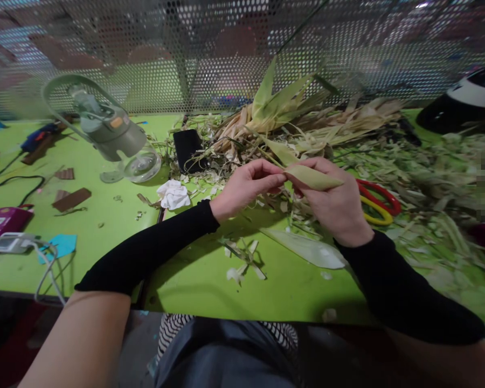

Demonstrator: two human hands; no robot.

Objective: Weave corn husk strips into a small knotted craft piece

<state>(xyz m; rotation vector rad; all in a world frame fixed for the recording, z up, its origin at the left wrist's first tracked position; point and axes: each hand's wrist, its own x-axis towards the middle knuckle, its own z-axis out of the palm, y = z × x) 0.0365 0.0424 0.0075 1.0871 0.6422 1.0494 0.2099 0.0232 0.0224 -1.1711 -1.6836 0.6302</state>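
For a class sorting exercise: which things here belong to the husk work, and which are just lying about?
Husk work, probably: left hand, right hand, held husk, husk pile, scissors.

Just lying about, seemingly: bottle, phone, crumpled tissue.

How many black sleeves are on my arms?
2: the left sleeve, on the forearm behind the left hand, and the right sleeve, behind the right hand. No others show.

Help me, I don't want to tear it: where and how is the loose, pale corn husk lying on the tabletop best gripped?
Probably pinch the loose corn husk near its broad right end, coming from the near side: it lies crosswise, its left end tapers to a point, and the right hand is beyond its far edge.
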